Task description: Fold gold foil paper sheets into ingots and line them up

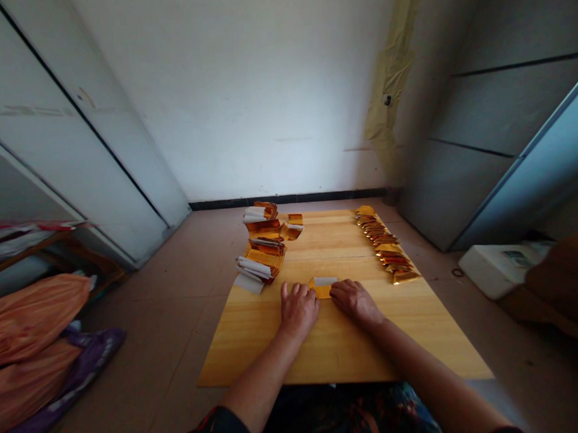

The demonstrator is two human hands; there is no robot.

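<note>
- The left hand (298, 309) lies palm down on a wooden board (339, 357), fingers just beside a folded gold paper (321, 289) with a white strip on top.
- The right hand (356, 302) lies palm down, its fingertips touching that paper's right end.
- Beyond the left hand, a loose pile of gold and white papers (261, 246) sits along the board's edge.
- Beyond the right hand, a slanting overlapping row of folded gold papers (383, 246) lies near the other edge.
- Left of the board, orange bags (30, 330) lie on the floor.
- Right of the board stands a white box (497, 269).
</note>
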